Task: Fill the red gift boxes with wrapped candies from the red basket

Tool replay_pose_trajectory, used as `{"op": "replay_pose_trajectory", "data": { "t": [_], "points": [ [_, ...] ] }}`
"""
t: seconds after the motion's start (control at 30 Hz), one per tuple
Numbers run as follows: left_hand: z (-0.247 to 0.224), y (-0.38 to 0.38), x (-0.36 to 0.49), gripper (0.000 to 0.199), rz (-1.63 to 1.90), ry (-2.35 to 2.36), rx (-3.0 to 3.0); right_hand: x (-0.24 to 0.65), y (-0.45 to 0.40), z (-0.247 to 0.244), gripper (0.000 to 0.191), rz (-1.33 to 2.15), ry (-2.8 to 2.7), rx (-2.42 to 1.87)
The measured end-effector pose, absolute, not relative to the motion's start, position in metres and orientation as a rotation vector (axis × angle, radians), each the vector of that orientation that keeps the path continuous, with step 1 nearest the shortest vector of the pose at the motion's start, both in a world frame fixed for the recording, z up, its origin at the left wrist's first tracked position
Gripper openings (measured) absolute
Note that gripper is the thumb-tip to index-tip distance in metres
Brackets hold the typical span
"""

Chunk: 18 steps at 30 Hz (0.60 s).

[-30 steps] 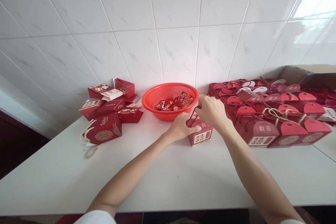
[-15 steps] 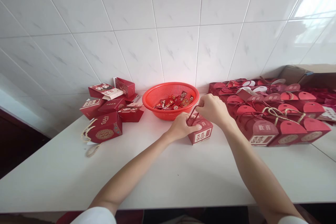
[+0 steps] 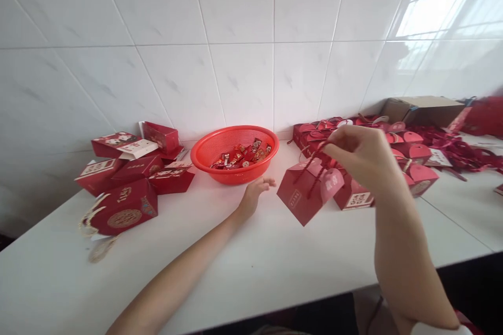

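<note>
A small red gift box hangs tilted above the table by its dark red cord handle. My right hand is closed on that cord, holding the box up in front of the rows of boxes at the right. My left hand rests by the table surface, fingers apart and holding nothing, just below the rim of the red plastic basket. Wrapped candies lie inside the basket.
Several red boxes lie in a loose pile at the left, some with rope handles. Rows of red boxes stand at the right. Behind them are a cardboard box and a heap of red cords. A tiled wall backs the table.
My right hand has lifted the gift box by its cord and carried it right. My left hand has let go of it. The view has turned to the right.
</note>
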State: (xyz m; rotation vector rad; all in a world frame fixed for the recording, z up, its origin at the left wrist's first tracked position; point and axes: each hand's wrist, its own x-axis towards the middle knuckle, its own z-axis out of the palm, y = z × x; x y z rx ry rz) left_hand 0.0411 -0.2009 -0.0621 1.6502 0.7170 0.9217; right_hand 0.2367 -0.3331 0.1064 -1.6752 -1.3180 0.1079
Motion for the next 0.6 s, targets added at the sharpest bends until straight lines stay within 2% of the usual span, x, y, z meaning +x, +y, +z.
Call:
{"op": "replay_pose_trajectory", "data": {
  "t": [0.2,0.33,0.43,0.6],
  "points": [
    [-0.075,-0.198,0.041,0.031,0.755,0.787,1.721,0.315,-0.407,0.096,0.02,-0.017,-0.785,-1.672],
    [-0.076,-0.197,0.041,0.03,0.727,0.78,1.746,0.375,-0.446,0.07,0.011,-0.173,-0.562,-1.755],
    [-0.079,-0.196,0.043,0.029,0.713,0.791,1.746,0.411,-0.456,0.059,0.012,-0.177,-0.467,-1.892],
    [-0.078,-0.198,0.044,0.028,0.714,0.793,1.778,0.451,-0.434,0.063,0.03,-0.207,-0.107,-2.0]
  ]
}}
